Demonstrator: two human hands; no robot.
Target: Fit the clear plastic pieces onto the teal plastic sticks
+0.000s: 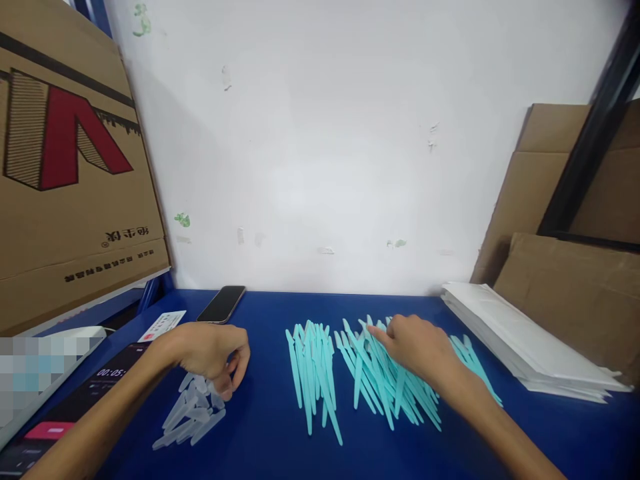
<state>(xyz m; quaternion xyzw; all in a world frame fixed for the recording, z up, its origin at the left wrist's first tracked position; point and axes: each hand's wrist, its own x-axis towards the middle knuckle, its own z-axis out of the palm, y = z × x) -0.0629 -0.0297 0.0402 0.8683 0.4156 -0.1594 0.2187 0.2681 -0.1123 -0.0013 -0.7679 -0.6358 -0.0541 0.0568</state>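
My left hand (213, 357) hovers over a small heap of clear plastic caps (193, 413) on the blue table; its fingers are curled and pinched on one clear cap. My right hand (417, 350) rests on a loose pile of turquoise plastic sticks (385, 377), fingers bent and touching the sticks at the pile's far edge. A tidier bundle of the same turquoise sticks (314, 367) lies between my two hands.
A black phone (221, 304) and a small card (163, 325) lie near the wall. A tablet with a timer (75, 407) sits at the left. A stack of white bags (525, 340) lies at the right. Cardboard boxes (70, 167) stand on both sides.
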